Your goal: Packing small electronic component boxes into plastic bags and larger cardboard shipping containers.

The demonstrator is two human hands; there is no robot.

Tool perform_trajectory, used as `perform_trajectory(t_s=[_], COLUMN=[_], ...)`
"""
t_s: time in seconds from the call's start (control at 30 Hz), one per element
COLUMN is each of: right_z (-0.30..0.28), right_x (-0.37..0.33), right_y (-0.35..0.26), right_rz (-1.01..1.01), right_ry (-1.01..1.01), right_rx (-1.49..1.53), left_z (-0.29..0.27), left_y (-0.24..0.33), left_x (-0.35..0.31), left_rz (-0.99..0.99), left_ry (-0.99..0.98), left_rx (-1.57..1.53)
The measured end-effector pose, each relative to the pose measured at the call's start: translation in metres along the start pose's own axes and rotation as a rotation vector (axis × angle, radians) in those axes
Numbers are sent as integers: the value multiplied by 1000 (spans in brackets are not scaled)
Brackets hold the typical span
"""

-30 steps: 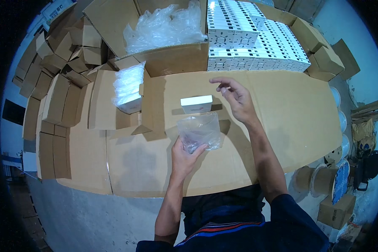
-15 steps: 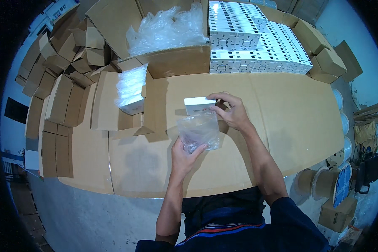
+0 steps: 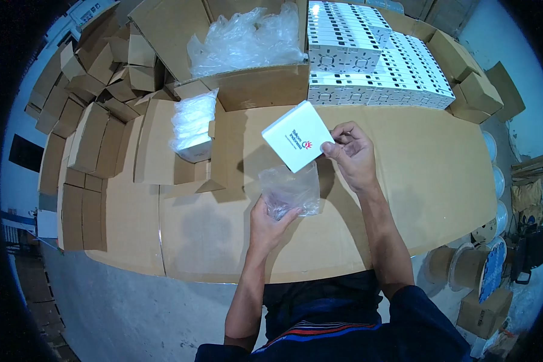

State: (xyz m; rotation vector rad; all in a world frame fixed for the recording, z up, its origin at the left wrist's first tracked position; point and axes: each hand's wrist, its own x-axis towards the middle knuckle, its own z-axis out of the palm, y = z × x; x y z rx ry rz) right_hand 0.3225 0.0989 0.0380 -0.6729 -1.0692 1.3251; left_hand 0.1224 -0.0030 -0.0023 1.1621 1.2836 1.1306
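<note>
My right hand (image 3: pixel 354 153) pinches one corner of a flat white square box (image 3: pixel 291 134), its printed face tilted up toward me. A clear plastic bag (image 3: pixel 297 192) is gripped by my left hand (image 3: pixel 270 222), thumb on its near edge. The bag's far end lies just below the white box's lowest corner; whether they touch I cannot tell. To the left, an open cardboard carton (image 3: pixel 216 175) holds a stack of bagged white boxes (image 3: pixel 194 123).
Beyond my hands, a large carton (image 3: pixel 256 87) holds crumpled clear bags (image 3: pixel 244 45). Rows of stacked white units (image 3: pixel 368 60) stand at the far right. Empty open cartons (image 3: pixel 90 142) pile up on the left. Cardboard (image 3: pixel 428 175) covers the table. Cable spools (image 3: pixel 458 265) stand at right.
My right hand has turned the white box from edge-on to show its printed face, moving slightly right. My left hand keeps hold of the bag in nearly the same place.
</note>
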Motion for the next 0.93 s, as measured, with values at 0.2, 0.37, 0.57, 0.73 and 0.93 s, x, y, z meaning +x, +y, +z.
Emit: perform_trajectory(t_s=[0.2,0.37,0.57,0.73,0.93], right_z=[-11,-7,-11,-9,-8], right_x=[6,9,10,10,11], right_y=[0,1,6,9,9], right_rz=[-11,-51,-28,9,220], right_ry=[-145,-164,-183,-228,-348], right_rx=[-101,-153,-182,-192,-146], left_z=[-1,-1,-1,-1,-3], left_y=[1,2,0,0,-6], left_x=[0,0,0,0,0], left_rz=[-3,13,-4,18,26], left_ry=[4,1,-4,0,-19], left_rx=[13,17,30,51,-57])
